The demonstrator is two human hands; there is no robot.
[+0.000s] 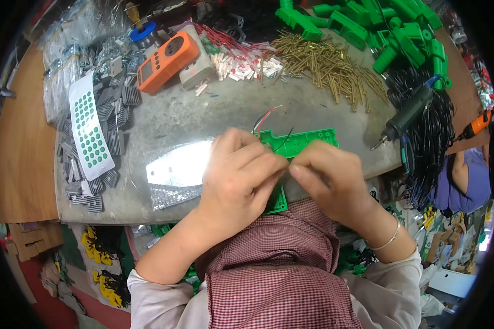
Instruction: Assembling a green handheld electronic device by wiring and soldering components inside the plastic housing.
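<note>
A green plastic housing (304, 143), open like a tray with ribs and screw posts inside, lies at the table's near edge in front of me. My left hand (241, 172) is closed over its left part, hiding much of it; a lower green corner shows below the fingers. Thin red and black wires (267, 116) stick out of the housing beside my left knuckles. My right hand (335, 178) has thumb and forefinger pinched close to my left fingertips; whatever is between them is too small to make out. A clear plastic bag (175, 183) lies left of my left hand.
Around the table (203, 115) lie grey ribbed parts, a sheet of green round stickers (90, 131), an orange meter (167, 61), white connectors (247, 66), brass pins (335, 68) and green housings (362, 27). At right are an electric screwdriver (409, 112), black cables (433, 131) and another person (466, 178).
</note>
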